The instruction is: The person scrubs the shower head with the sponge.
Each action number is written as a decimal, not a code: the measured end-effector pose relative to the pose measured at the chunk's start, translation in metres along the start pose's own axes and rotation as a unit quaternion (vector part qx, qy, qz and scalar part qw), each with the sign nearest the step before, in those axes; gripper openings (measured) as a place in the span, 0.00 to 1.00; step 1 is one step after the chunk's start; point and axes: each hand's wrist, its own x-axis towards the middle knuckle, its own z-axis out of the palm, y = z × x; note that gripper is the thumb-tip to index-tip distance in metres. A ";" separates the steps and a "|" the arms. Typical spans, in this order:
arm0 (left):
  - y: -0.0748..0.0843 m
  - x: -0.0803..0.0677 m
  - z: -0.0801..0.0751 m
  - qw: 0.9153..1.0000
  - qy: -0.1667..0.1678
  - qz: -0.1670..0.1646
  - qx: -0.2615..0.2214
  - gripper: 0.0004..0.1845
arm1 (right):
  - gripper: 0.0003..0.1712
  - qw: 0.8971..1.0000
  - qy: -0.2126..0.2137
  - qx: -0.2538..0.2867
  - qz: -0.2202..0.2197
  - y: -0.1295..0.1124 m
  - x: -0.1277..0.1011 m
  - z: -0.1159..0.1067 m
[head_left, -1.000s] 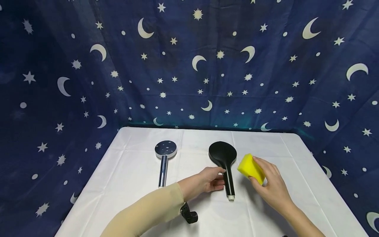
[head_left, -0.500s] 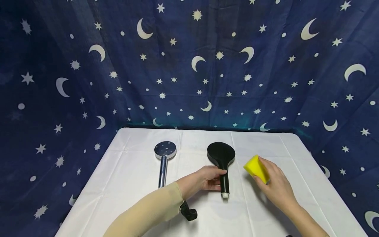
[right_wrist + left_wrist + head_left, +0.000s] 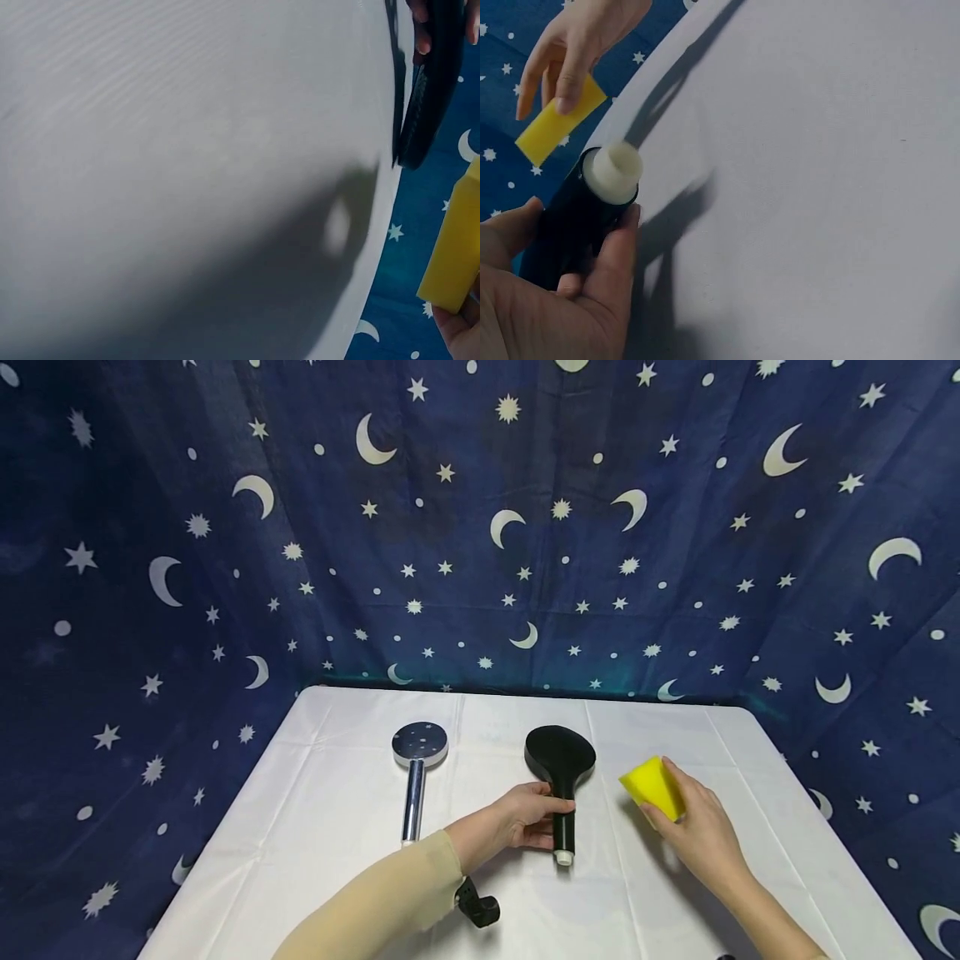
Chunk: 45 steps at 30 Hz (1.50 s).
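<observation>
In the head view my left hand (image 3: 529, 817) grips the handle of a black shower head (image 3: 559, 753), thumb across the front and fingers behind. The shower head is held above the table, its round head pointing away from me. A pale threaded-looking end (image 3: 618, 171) pokes out of the handle in the left wrist view. To the right, my right hand (image 3: 697, 835) pinches a yellow sponge (image 3: 651, 788) between thumb and fingers, a short gap from the shower head. The right wrist view has the sponge (image 3: 453, 247) at its right edge, below the black head.
A chrome shower head (image 3: 415, 785) lies on the white-covered table (image 3: 330, 793) at the left, its lower end behind my left sleeve. A black bracket-like piece (image 3: 477, 906) shows beneath that forearm. A blue star-and-moon cloth (image 3: 450, 543) hangs behind the table.
The black shower head has shifted slightly left, and its handle has swung leftward at the bottom. My left thumb now lies across the handle. The sponge has moved a little right, away from it.
</observation>
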 end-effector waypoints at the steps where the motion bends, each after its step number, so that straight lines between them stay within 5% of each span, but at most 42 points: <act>1: -0.002 0.000 0.000 1.000 -0.002 0.003 0.003 0.24 | 0.47 1.000 0.002 0.003 0.000 -0.001 0.001 0.001; 8: -0.010 -0.019 -0.005 0.997 -0.022 0.073 0.022 0.27 | 0.44 0.998 0.034 0.031 -0.031 -0.018 0.008 -0.002; 12: -0.009 -0.040 -0.009 0.992 -0.040 0.114 0.033 0.29 | 0.44 0.994 0.047 0.032 -0.096 -0.044 0.013 -0.012; 20: -0.001 -0.067 -0.017 0.982 -0.058 0.171 0.049 0.36 | 0.30 0.961 0.009 -0.001 -0.277 -0.094 0.028 -0.015; 27: -0.003 -0.078 -0.021 0.976 -0.083 0.192 0.063 0.35 | 0.25 0.937 -0.014 -0.018 -0.350 -0.104 0.041 -0.005; 30: -0.004 -0.081 -0.022 0.975 -0.088 0.194 0.061 0.34 | 0.26 0.937 -0.004 -0.014 -0.348 -0.101 0.058 -0.005; 32: -0.004 -0.082 -0.023 0.975 -0.090 0.195 0.057 0.34 | 0.28 0.949 0.011 -0.017 -0.313 -0.096 0.073 -0.007; 36: -0.005 -0.084 -0.023 0.975 -0.092 0.193 0.054 0.34 | 0.28 0.985 0.052 -0.013 -0.167 -0.084 0.104 -0.011; 39: -0.006 -0.084 -0.022 0.976 -0.090 0.192 0.057 0.34 | 0.28 0.995 0.069 0.007 -0.074 -0.079 0.116 -0.015; 41: -0.007 -0.084 -0.022 0.976 -0.087 0.190 0.063 0.34 | 0.29 0.995 0.071 0.021 -0.067 -0.081 0.117 -0.015; 45: -0.004 -0.084 -0.023 0.975 -0.073 0.194 0.084 0.35 | 0.28 0.987 0.053 0.023 -0.153 -0.100 0.106 -0.010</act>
